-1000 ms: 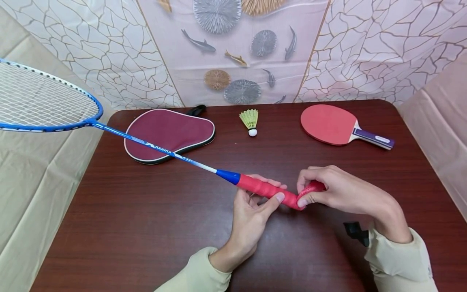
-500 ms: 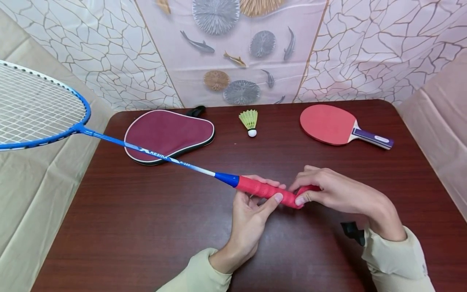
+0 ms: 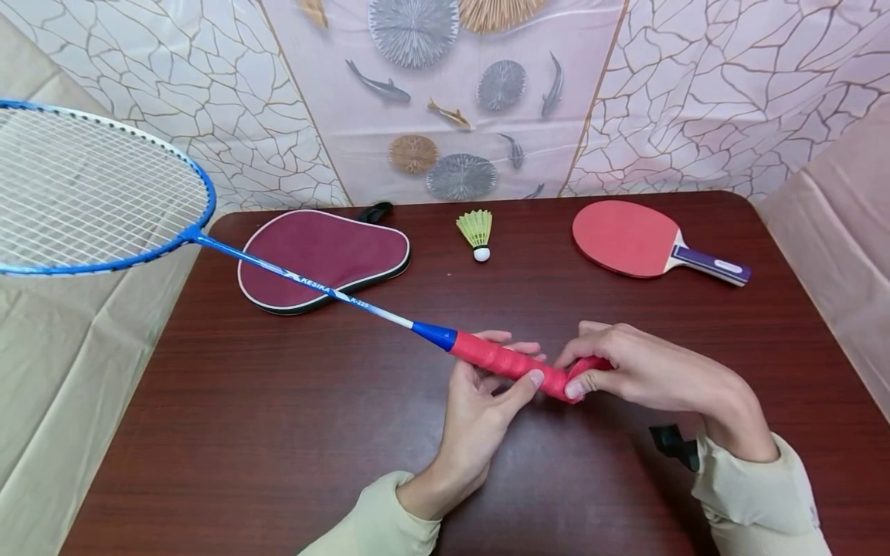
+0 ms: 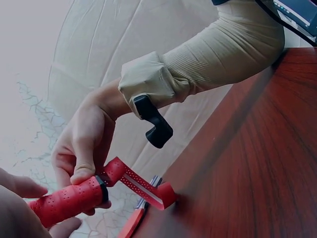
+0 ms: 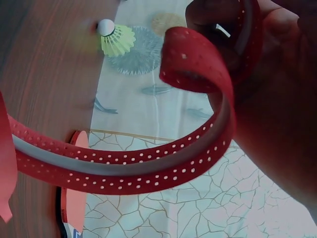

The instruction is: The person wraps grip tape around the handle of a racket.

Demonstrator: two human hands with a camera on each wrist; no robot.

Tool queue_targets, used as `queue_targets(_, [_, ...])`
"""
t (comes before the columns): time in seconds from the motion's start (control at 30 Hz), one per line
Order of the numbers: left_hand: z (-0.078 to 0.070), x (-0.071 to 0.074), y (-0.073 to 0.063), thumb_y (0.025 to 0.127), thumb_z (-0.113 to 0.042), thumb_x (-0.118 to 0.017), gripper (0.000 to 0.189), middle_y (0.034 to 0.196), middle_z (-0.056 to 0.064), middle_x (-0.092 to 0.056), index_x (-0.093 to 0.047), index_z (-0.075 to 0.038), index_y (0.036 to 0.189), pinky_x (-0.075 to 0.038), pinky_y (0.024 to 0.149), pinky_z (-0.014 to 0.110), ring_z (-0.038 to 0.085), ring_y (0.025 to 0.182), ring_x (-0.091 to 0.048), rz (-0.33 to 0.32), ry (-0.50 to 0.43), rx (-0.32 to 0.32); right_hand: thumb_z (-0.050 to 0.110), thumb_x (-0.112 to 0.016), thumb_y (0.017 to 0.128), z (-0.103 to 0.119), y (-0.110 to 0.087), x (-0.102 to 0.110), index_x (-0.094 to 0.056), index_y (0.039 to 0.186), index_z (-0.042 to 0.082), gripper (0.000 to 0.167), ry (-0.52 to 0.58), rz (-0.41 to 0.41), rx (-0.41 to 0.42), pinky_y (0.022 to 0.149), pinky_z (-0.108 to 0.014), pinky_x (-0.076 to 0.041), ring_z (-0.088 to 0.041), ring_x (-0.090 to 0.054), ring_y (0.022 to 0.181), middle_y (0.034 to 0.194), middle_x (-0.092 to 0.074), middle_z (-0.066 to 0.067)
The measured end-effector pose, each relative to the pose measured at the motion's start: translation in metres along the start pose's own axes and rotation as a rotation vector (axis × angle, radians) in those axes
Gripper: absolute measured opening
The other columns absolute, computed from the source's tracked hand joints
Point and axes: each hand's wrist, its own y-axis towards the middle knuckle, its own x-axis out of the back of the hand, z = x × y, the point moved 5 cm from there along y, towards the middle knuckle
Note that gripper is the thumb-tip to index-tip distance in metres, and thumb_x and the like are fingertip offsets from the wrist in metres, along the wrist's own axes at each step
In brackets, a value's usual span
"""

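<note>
A blue badminton racket (image 3: 306, 282) slants up to the left, its strung head cut off by the head view's edge. Red perforated grip tape (image 4: 69, 201) is wrapped round its handle. My left hand (image 3: 480, 421) holds the handle, thumb on the near side and fingers behind. At the butt end, my right hand (image 3: 643, 371) pinches the tape, the thumb pressed on the last turn. A loose length of tape (image 5: 124, 171) with a pale stripe down its middle curls away from that hand. The black rim of the butt (image 4: 103, 188) shows in the left wrist view.
On the dark wooden table (image 3: 313, 448) lie a maroon paddle case (image 3: 327, 247), a yellow shuttlecock (image 3: 477, 232) and a red table tennis paddle (image 3: 626, 235). Patterned cloth (image 3: 208, 93) hangs behind the table. A black device (image 3: 674, 445) sits at the right wrist.
The racket head dips, then swings back up and slightly right. My right fingers shift in closer round the tape at the butt end. The left hand keeps its hold.
</note>
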Motion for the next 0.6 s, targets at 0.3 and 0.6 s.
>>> queue_targets(0.3, [0.0044, 0.0013, -0.0021, 0.079, 0.006, -0.077, 0.058, 0.106, 0.015, -0.06, -0.039, -0.009, 0.12, -0.058, 0.074, 0.039, 0.029, 0.091, -0.066, -0.05, 0.105, 0.122, 0.042, -0.076, 0.083, 0.0003, 0.0041, -0.0038, -0.067, 0.095, 0.037, 0.016, 0.008, 0.003, -0.045, 0.065, -0.021, -0.049, -0.003, -0.053, 0.078, 0.086, -0.057, 0.016])
queue_targets(0.6, [-0.0005, 0.0028, -0.0051, 0.076, 0.014, -0.076, 0.054, 0.103, 0.016, -0.069, -0.043, -0.001, 0.117, -0.058, 0.074, 0.041, 0.033, 0.091, -0.069, -0.088, 0.069, 0.06, 0.041, -0.08, 0.08, 0.002, 0.0027, -0.0025, -0.065, 0.096, 0.037, 0.022, 0.003, -0.006, -0.087, 0.066, -0.022, -0.049, -0.002, -0.056, 0.075, 0.089, -0.055, 0.015])
